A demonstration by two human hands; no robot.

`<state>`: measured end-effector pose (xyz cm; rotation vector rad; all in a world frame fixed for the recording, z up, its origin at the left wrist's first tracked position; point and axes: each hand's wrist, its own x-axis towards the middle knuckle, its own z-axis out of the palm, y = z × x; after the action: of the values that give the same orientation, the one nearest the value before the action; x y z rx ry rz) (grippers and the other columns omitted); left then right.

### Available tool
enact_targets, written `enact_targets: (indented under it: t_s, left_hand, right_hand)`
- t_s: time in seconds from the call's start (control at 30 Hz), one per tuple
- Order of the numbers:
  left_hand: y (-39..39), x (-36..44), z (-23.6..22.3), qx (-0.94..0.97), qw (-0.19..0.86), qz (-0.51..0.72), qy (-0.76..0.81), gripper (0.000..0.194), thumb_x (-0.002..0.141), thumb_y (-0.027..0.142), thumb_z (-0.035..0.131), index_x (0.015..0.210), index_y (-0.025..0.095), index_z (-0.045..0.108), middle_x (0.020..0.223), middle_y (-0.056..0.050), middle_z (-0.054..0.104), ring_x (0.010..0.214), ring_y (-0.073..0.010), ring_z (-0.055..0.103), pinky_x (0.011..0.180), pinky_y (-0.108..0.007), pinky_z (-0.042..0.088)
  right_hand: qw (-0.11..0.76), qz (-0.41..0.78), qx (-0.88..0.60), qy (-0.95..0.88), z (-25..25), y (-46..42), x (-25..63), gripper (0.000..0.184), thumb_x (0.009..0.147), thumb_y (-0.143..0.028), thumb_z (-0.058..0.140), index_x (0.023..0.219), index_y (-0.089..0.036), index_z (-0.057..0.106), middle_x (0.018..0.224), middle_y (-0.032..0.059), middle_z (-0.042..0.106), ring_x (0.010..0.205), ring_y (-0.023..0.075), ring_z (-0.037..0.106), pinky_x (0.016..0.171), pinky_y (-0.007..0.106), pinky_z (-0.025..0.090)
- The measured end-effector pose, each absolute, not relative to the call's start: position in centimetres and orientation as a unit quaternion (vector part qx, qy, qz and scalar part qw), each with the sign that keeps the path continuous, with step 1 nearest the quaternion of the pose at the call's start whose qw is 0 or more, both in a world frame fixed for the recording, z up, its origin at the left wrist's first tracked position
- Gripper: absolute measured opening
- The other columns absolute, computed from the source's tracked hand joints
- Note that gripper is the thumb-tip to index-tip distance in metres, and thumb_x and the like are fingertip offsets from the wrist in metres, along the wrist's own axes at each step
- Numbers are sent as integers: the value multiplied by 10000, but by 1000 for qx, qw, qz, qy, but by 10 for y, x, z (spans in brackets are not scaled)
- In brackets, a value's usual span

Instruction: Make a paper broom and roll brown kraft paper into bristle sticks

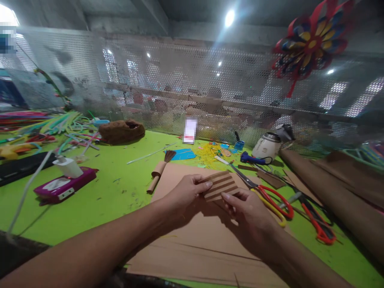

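Between my two hands is a small piece of brown striped card [221, 185], raised above a large sheet of tan paper [192, 248]. My left hand [192, 190] pinches its left edge between thumb and fingers. At the lower right edge, my right hand [244, 206] grips it the same way. Just beyond my right hand lie scissors [270, 200] with red and yellow handles. A rolled brown paper piece with a dark fringed end [160, 170] rests past my left hand, at the sheet's far left corner.
A purple power strip [66, 186] with a white plug sits on the green table [117, 228] at left. Yellow shreds [210, 154] and blue paper [181, 154] lie at the back. More scissors [318, 222], a glue gun [255, 159], a white pot [266, 147] and brown rolls [336, 196] occupy the right.
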<state>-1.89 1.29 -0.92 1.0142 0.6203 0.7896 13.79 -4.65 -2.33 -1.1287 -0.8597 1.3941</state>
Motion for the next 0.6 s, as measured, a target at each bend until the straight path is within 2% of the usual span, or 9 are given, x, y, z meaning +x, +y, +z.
enact_targets:
  t_s: [0.1,0.2,0.27,0.43,0.6]
  left_hand:
    - [12,-17,-5,462,754,370,286,175,720,254,691,814,114,645,708,-72,657,626,-155,598,643,-279,446]
    - [9,-18,-3,473,741,377,292,194,735,275,678,858,127,653,767,-82,664,685,-166,604,662,-280,446]
    - [8,-18,-4,487,721,384,308,191,753,288,664,879,144,654,785,-73,663,692,-163,598,648,-272,438]
    - [12,-19,-7,533,672,420,298,117,773,281,642,783,164,647,747,-30,642,665,-137,567,639,-261,429]
    - [21,-21,-6,552,664,400,306,177,739,298,676,845,156,677,802,-66,662,703,-155,568,624,-258,413]
  right_hand:
    - [549,568,-483,-378,-23,-46,138,221,685,-318,740,638,-179,575,561,-44,481,526,93,380,535,258,322]
    - [527,554,-484,-425,-23,-45,140,243,672,-345,748,640,-158,597,556,-27,489,519,96,372,511,254,291]
    - [526,559,-480,-425,-23,-46,139,232,686,-348,737,662,-159,605,580,-19,499,535,103,386,518,258,306]
    - [534,582,-463,-402,-21,-46,141,183,740,-323,700,685,-181,599,606,-32,478,565,104,405,561,263,359]
    - [516,609,-415,-437,-20,-39,159,121,789,-280,662,884,-205,668,739,0,586,632,109,482,581,243,377]
